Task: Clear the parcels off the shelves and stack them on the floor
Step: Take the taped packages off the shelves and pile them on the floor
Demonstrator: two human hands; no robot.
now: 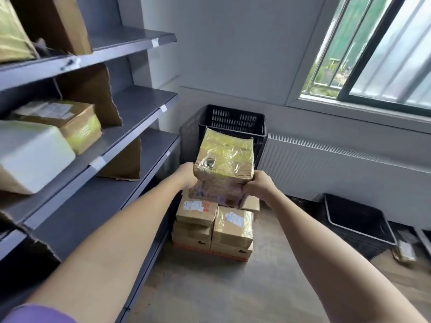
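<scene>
A tape-wrapped cardboard parcel [225, 164] is held in the air between both hands, above a stack of parcels on the floor [214, 227]. My left hand [187, 174] grips its left side and my right hand [260, 186] grips its lower right corner. On the grey shelves [130, 113] at the left lie a taped brown parcel [67, 123], a white parcel [30, 155] and, on the top shelf, more parcels [14, 36]. Upright cardboard dividers [93, 94] stand between shelf sections.
A black plastic crate [233, 120] stands in the corner behind the stack. A second black crate [356, 220] lies tilted on the floor at the right, under a white radiator [338, 169]. A window is at the upper right. Wooden floor [210, 287] shows before the stack.
</scene>
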